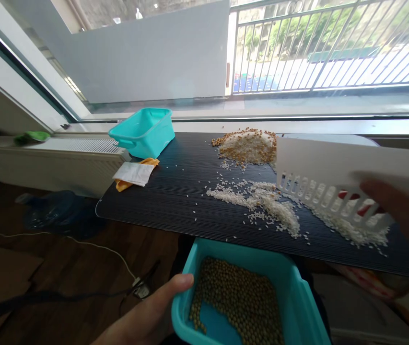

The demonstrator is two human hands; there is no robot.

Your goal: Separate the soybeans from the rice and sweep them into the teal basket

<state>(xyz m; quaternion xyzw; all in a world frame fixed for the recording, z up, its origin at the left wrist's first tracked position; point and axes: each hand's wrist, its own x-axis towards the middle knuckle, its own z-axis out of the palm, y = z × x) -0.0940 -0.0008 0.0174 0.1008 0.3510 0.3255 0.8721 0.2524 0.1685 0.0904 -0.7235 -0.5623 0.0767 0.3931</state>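
Observation:
My left hand (150,309) grips the left rim of a turquoise plastic bin (226,247), thumb over the edge. The bin sits below the table's front edge and has small greenish-brown round beans (236,297) in it. My right hand (398,211), slightly blurred, is closed on a white slotted plastic panel (333,163), held on edge over the table's right side; fingers show through its slots. White rice (272,203) is scattered left of the panel, and more lies under its slotted edge. Behind is a heap of rice mixed with tan beans (249,146).
A second turquoise bin (146,132) stands at the dark table's (168,201) back left. Near it lies a white packet (134,172) on a yellow cloth (121,184). A window and radiator (71,148) border the table. A white cable (103,247) crosses the floor.

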